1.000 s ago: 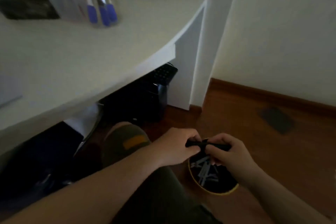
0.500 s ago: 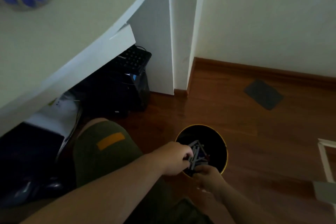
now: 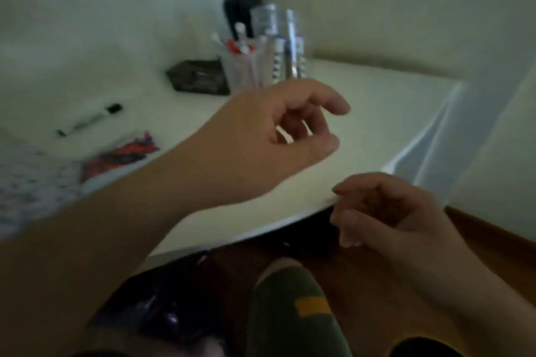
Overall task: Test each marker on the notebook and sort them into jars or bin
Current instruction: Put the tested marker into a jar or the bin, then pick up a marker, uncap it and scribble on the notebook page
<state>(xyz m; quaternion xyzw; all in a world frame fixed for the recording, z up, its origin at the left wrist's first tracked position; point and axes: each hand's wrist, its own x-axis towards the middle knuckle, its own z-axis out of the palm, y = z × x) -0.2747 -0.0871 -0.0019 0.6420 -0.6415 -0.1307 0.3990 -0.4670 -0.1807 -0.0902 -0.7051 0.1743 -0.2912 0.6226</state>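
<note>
Both hands' grip loose, empty — left hand (image 3: 261, 136), right hand (image 3: 388, 211) — marker (image 3: 90, 120) labels unreadably blurred.

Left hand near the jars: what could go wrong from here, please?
1. The left hand hangs close in front of the jars, which are packed with tall markers; a hasty reach could tip them.
2. The loose marker lies on the desk beside the notebook; a sweeping forearm might roll it off.
</note>
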